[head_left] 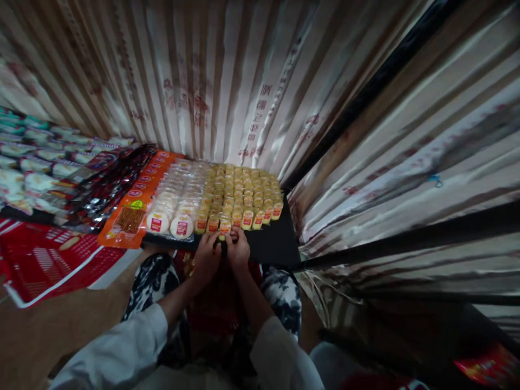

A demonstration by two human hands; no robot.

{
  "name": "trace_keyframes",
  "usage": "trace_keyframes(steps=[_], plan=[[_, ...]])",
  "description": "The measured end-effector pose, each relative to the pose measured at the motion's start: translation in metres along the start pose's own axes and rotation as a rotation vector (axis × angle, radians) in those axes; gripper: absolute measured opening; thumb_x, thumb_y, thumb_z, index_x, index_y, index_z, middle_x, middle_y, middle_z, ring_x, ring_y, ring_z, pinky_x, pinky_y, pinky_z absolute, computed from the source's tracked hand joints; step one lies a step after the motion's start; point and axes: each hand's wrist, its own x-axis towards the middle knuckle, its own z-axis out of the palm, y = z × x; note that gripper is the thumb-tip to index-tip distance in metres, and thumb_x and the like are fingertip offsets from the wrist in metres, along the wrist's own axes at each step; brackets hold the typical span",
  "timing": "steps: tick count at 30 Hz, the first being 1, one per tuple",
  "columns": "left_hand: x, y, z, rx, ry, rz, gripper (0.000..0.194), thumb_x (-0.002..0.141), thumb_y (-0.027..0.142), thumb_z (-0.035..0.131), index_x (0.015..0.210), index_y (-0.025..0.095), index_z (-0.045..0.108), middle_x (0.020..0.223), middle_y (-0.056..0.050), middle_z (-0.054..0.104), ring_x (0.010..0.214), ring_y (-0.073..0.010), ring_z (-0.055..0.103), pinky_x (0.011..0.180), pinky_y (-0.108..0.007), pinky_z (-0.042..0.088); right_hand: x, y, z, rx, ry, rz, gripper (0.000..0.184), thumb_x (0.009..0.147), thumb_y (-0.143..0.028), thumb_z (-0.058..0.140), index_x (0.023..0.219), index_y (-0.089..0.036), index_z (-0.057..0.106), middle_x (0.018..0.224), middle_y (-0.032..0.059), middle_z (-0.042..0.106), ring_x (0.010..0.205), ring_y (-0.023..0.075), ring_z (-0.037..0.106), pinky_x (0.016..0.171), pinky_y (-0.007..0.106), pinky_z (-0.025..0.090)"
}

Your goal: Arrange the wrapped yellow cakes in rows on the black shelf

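At the front edge of a dark shelf, my left hand (207, 255) and my right hand (238, 248) meet at a small wrapped yellow cake (225, 226) with a red and orange label. The fingers of both hands are closed around its lower end, one hand on each side. Behind and beside it, several rows of the same wrapped yellow cakes (244, 189) stand packed together. To their left lie rows of round white wrapped crackers (181, 226), with labels facing me.
An orange snack packet (134, 211) lies left of the crackers, beside dark red glossy packets (108, 181) and white packets (40, 162). Below left is a red plastic basket (44, 265). A pleated, printed curtain (227, 81) hangs behind, with dark poles (357, 103) at right.
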Motion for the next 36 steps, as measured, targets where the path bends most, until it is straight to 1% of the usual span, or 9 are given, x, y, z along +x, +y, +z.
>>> trace_keyframes(steps=[5,8,12,15,21,27,31,34,36], plan=[[0.004,-0.005,0.003,0.052,-0.018,0.023,0.040,0.082,0.014,0.044,0.119,0.018,0.056,0.113,-0.009,0.056,0.108,-0.0216,0.053,0.097,-0.035,0.043,0.001,0.004,0.003,-0.047,0.062,-0.062,0.014,0.078,-0.032,0.053,0.087,-0.020,0.055,0.083,0.0028,0.060,0.077,0.0167,0.055,0.077,0.028,0.043],[0.004,-0.009,0.005,0.075,-0.022,0.069,0.038,0.084,0.015,0.043,0.120,0.016,0.055,0.111,-0.010,0.056,0.106,-0.0219,0.053,0.096,-0.037,0.044,0.000,0.007,0.004,-0.036,0.118,-0.125,0.013,0.080,-0.032,0.052,0.082,-0.020,0.053,0.081,0.0024,0.056,0.078,0.0171,0.053,0.074,0.029,0.043],[0.002,-0.013,0.007,0.102,0.004,0.115,0.037,0.085,0.015,0.041,0.119,0.018,0.055,0.109,-0.009,0.057,0.104,-0.0203,0.054,0.094,-0.037,0.046,-0.002,0.010,0.005,-0.023,0.083,-0.170,0.013,0.082,-0.032,0.050,0.078,-0.020,0.054,0.077,0.0010,0.053,0.074,0.0164,0.051,0.072,0.028,0.042],[0.002,-0.016,0.009,0.108,0.024,0.146,0.036,0.086,0.014,0.040,0.118,0.019,0.056,0.110,-0.009,0.056,0.104,-0.0195,0.053,0.094,-0.037,0.045,-0.003,0.010,0.006,-0.060,0.064,-0.175,0.013,0.083,-0.030,0.049,0.079,-0.020,0.055,0.077,0.0007,0.053,0.073,0.0160,0.050,0.072,0.028,0.041],[0.001,-0.018,0.011,0.087,0.025,0.170,0.039,0.087,0.012,0.036,0.121,0.018,0.054,0.111,-0.009,0.055,0.106,-0.0186,0.051,0.097,-0.036,0.043,-0.003,0.006,0.009,-0.113,0.091,-0.142,0.015,0.084,-0.029,0.048,0.081,-0.020,0.059,0.079,0.0010,0.056,0.078,0.0158,0.052,0.074,0.026,0.040],[0.002,-0.016,0.009,0.060,-0.009,0.146,0.047,0.081,0.007,0.038,0.124,0.016,0.053,0.112,-0.010,0.053,0.106,-0.0196,0.049,0.098,-0.037,0.042,-0.001,0.009,0.011,-0.098,0.072,-0.142,0.018,0.084,-0.030,0.048,0.082,-0.020,0.062,0.081,0.0017,0.058,0.073,0.0139,0.054,0.069,0.024,0.044],[-0.006,-0.016,0.000,0.049,0.012,0.165,0.041,0.078,0.007,0.040,0.114,0.016,0.059,0.107,-0.009,0.054,0.103,-0.0189,0.051,0.095,-0.035,0.043,-0.009,0.010,0.003,-0.015,0.077,-0.273,0.023,0.086,-0.027,0.043,0.088,-0.018,0.065,0.088,0.0055,0.062,0.080,0.0141,0.058,0.072,0.024,0.047],[-0.022,-0.021,-0.006,0.033,0.036,0.172,0.032,0.080,0.008,0.039,0.099,0.016,0.063,0.098,-0.008,0.057,0.097,-0.0175,0.054,0.090,-0.032,0.045,-0.029,0.017,-0.008,-0.015,0.084,-0.362,0.026,0.088,-0.026,0.040,0.089,-0.018,0.065,0.090,0.0074,0.064,0.088,0.0156,0.059,0.082,0.027,0.047],[-0.037,-0.028,-0.008,0.029,0.005,0.148,0.029,0.080,0.008,0.038,0.093,0.016,0.063,0.093,-0.007,0.058,0.094,-0.0167,0.054,0.087,-0.030,0.046,-0.047,0.027,-0.014,-0.042,0.025,-0.367,0.025,0.088,-0.026,0.040,0.090,-0.018,0.064,0.091,0.0079,0.066,0.089,0.0164,0.060,0.086,0.029,0.046]])
